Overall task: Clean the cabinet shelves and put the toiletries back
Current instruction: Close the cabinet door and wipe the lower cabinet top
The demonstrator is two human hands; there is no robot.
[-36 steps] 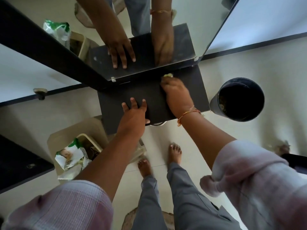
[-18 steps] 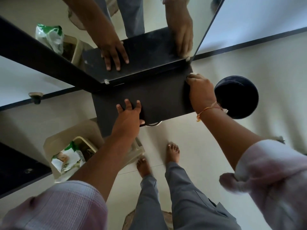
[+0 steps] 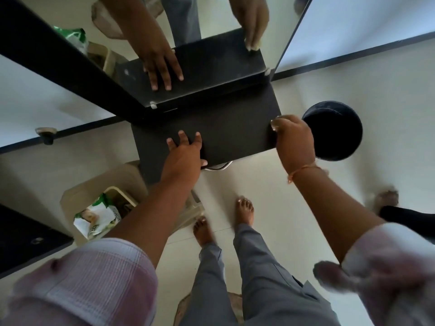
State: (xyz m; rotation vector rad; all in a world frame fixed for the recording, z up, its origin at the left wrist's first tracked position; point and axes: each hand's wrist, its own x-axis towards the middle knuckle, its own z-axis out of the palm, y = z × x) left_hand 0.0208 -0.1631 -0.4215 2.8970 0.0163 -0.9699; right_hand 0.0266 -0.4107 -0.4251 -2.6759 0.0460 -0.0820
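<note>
Shelf (image 3: 230, 128) ran long from left to right. Left hand (image 3: 186, 151) lay flat, fingers spread, at the shelf's front edge. Right hand (image 3: 294, 142) curled round a pale cloth (image 3: 275, 120) at the shelf's right end, so any next wipe probably lay leftward.

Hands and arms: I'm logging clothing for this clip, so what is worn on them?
The left sleeve and right sleeve are pale pink with a fine check, pushed up near the elbows; the right is blurred. A thin orange thread bracelet circles the wrist of the right hand. The left hand shows no jewellery.
</note>
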